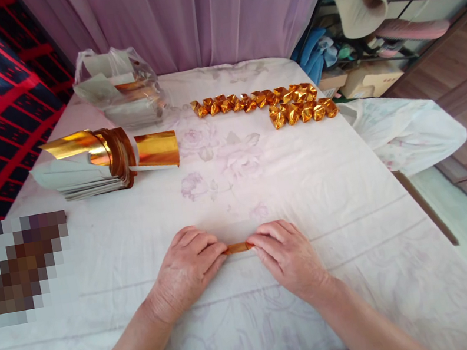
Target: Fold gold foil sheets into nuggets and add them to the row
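Note:
A narrow folded strip of gold foil paper [238,247] lies level between my two hands, just over the flowered white cloth [236,192]. The fingers of my left hand [192,262] close on its left end. Its right end is pinched by my right hand [289,255]. Both ends are hidden under my fingers. Beyond my hands, two rows of folded gold paper ingots [254,100] stand toward the back right. At the left is a stack of gold foil sheets [118,158], curled, with pale backs; one loose gold sheet [158,150] lies against its right side.
A clear plastic bag [120,86] full of paper sits at the back left. Purple curtain [197,13] hangs behind the table. To the right are a cluttered shelf [374,50] and a white plastic bag [418,129] by the edge. A blurred-out patch [19,270] covers the left side.

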{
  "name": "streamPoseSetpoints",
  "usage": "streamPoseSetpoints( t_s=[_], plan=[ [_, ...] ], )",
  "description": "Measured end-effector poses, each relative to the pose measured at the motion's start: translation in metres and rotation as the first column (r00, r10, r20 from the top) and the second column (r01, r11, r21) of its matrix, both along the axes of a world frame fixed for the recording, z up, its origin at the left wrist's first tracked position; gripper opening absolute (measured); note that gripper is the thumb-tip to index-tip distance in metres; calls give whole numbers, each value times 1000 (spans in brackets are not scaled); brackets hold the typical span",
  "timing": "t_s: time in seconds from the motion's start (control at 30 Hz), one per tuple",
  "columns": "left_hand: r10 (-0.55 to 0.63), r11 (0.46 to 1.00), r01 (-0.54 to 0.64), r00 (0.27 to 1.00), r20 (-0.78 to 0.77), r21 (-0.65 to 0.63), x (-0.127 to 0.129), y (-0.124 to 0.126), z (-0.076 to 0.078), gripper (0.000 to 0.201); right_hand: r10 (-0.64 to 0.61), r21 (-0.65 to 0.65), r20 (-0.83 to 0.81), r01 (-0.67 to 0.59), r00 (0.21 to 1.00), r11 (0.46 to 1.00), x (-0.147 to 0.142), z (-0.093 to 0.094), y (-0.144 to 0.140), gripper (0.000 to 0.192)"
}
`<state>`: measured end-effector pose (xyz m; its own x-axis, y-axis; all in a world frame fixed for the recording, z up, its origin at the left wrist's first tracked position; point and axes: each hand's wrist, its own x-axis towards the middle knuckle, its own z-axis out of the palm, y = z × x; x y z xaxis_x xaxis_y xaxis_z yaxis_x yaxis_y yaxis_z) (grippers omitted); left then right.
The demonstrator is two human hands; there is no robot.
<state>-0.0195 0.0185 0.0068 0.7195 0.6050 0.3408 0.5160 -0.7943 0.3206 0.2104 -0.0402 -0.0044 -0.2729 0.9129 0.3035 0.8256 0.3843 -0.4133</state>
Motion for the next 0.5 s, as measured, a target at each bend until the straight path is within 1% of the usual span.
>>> streamPoseSetpoints(
  t_s=[0.1, 0.23, 0.37, 0.5],
  plan=[
    [7, 999, -7, 1000, 14, -45, 0, 0, 0, 18, -19, -17, -22, 19, 1000, 1000, 0, 1, 0, 23],
    [33, 998, -33, 999, 10, -60, 2, -1, -1, 20, -54, -27, -25, 53, 998, 998, 0, 0, 1, 24],
    [116, 991, -115, 993, 10, -69, 4, -4, -1, 20, -84, -21, -47, 83, 995, 996, 0, -3, 3, 22],
    [191, 973, -193, 981, -26, -123, 6, -7, -1, 20, -110, -30, -59, 109, 992, 994, -2, -5, 4, 19]
  ],
)
